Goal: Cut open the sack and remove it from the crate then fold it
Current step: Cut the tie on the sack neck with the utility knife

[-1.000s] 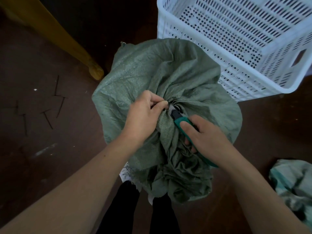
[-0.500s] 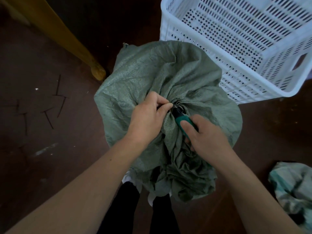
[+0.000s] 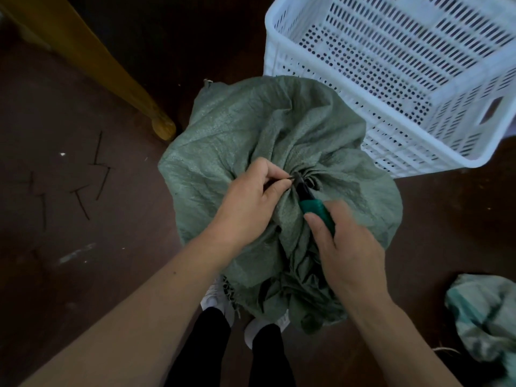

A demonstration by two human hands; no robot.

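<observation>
A full green woven sack [image 3: 251, 141] stands on the floor in front of me, its neck gathered and tied at the centre. My left hand [image 3: 248, 202] pinches a thin dark tie strip [image 3: 289, 179] at the knot. My right hand [image 3: 349, 247] grips a cutter with a green handle [image 3: 317, 210], its dark blades at the knot beside the strip. The loose sack mouth bunches below my hands. What the sack encloses is hidden.
An empty white perforated plastic crate [image 3: 405, 79] lies tilted at the upper right, touching the sack. A yellow wooden leg [image 3: 117, 79] slants down at the upper left. Several cut dark ties [image 3: 83, 185] lie on the brown floor at left. Another crumpled sack [image 3: 485, 317] lies at lower right.
My left hand has pulled a thin tie strip out from the knot. The cutter's blades have stayed at the knot, and the right hand shows slight motion blur.
</observation>
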